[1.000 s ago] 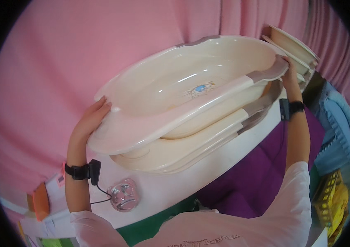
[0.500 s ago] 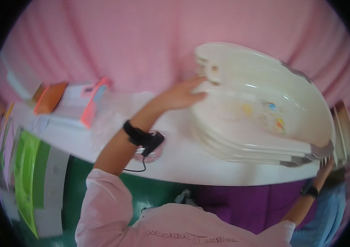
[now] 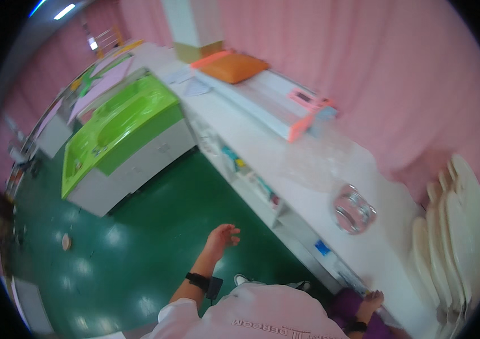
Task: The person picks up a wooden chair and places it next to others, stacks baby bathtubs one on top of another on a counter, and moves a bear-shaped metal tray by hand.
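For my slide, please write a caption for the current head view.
The empty left hand hangs over a green floor; the right hand is near a white counter bearing stacked cream tubs.

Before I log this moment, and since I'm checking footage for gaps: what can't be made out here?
All in the head view:
Stacked tubs: lower ends cut off by the picture's lower edge.
Right hand: blur hides whether it touches the counter.
Pink panel's display: too small and blurred.
Purple cloth: partly hidden by the shirt.
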The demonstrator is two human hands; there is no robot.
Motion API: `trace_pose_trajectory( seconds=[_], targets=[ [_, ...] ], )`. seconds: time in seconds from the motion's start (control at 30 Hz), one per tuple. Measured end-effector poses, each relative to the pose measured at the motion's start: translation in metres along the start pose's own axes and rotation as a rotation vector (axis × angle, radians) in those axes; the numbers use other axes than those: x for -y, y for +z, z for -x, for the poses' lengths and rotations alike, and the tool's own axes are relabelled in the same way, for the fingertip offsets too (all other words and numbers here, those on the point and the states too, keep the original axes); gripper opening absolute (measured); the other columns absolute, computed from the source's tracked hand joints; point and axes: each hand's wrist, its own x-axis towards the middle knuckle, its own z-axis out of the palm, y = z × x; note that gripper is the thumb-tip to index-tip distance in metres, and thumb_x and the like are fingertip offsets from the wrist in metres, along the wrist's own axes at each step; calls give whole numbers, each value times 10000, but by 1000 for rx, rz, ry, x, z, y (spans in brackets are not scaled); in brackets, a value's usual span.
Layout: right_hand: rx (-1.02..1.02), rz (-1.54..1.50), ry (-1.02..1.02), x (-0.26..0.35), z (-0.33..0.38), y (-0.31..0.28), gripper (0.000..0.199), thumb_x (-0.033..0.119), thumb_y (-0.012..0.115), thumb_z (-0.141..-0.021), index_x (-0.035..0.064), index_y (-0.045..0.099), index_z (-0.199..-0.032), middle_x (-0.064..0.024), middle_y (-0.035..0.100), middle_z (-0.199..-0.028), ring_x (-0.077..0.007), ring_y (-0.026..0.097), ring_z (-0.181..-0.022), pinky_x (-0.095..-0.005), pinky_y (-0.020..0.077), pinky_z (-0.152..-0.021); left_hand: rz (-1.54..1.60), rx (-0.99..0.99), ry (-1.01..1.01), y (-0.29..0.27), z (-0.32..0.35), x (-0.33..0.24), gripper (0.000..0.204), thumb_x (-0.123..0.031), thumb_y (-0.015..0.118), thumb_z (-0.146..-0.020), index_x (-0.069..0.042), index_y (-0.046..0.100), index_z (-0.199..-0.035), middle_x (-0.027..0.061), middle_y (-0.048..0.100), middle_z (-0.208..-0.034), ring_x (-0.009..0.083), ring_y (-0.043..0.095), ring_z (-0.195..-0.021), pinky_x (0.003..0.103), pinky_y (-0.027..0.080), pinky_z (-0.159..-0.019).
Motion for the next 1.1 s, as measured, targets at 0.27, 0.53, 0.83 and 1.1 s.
trace_pose_trajectory(
  seconds=[0.27,0.53,0.83,1.1],
  targets=[
    [720,177,314,-169,186,211,100,135,531,-775,124,485,-863,20,488,-696,-129,448,-588,-254,368,-534,277,-502,78,-222,52,-18,189,-269,468,-880,-106,551,-929,51,633,-888,221,577,-691,352,473,-635],
    [1148,513,508,-332,377,318,84,232,520,-796,151,503,-786,21,477,-644,-128,443,-556,-282,372,-531,545,-919,293,-360,74,-37,292,-277,478,-866,-50,530,-1041,85,607,-927,215,570,-687,333,476,-591],
    [1523,867,736,-524,609,415,160,248,518,-819,125,494,-720,11,491,-631,-134,454,-558,-279,380,-527,699,-1199,524,-452,127,-99,282,-271,515,-858,-47,550,-1025,88,625,-888,204,578,-650,325,484,-585],
    [2203,1185,984,-628,898,397,138,245,531,-835,122,503,-779,8,475,-673,-121,449,-605,-265,385,-570,918,-1494,1048,-458,271,-153,225,-271,530,-856,-59,566,-922,72,613,-787,186,586,-597,310,479,-564]
  ],
)
